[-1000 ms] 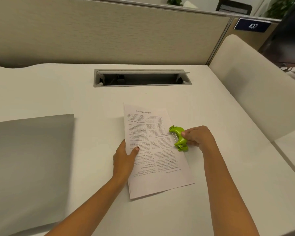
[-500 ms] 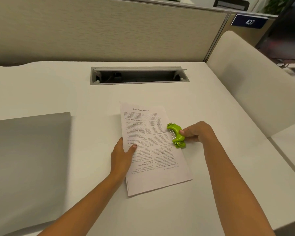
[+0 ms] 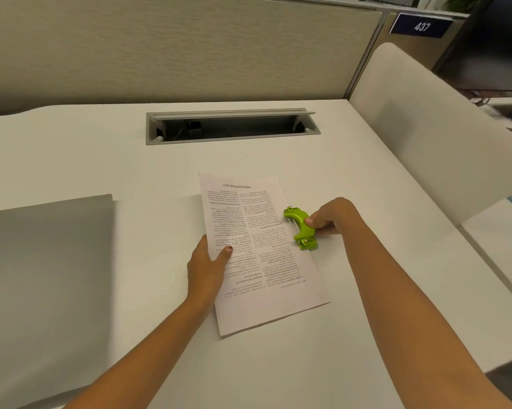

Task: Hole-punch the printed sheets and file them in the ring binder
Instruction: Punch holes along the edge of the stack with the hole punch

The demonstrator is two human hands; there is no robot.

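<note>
A thin stack of printed sheets (image 3: 257, 261) lies on the white desk (image 3: 367, 335), its text upside down to me. A small green hole punch (image 3: 301, 228) sits over the middle of the sheets' right edge. My right hand (image 3: 330, 216) grips the punch from the right, thumb on its top. My left hand (image 3: 209, 267) lies flat on the sheets' left edge, thumb pressing the paper down. A closed grey ring binder (image 3: 42, 284) rests on the desk at the left.
A grey cable tray (image 3: 232, 125) with its lid raised is set into the desk beyond the sheets. A beige partition (image 3: 175, 45) stands behind and a cream panel (image 3: 426, 128) on the right. A sign reads 437 (image 3: 421, 25).
Both hands, the punch and the sheets keep the same positions relative to each other. Only the camera view has shifted slightly.
</note>
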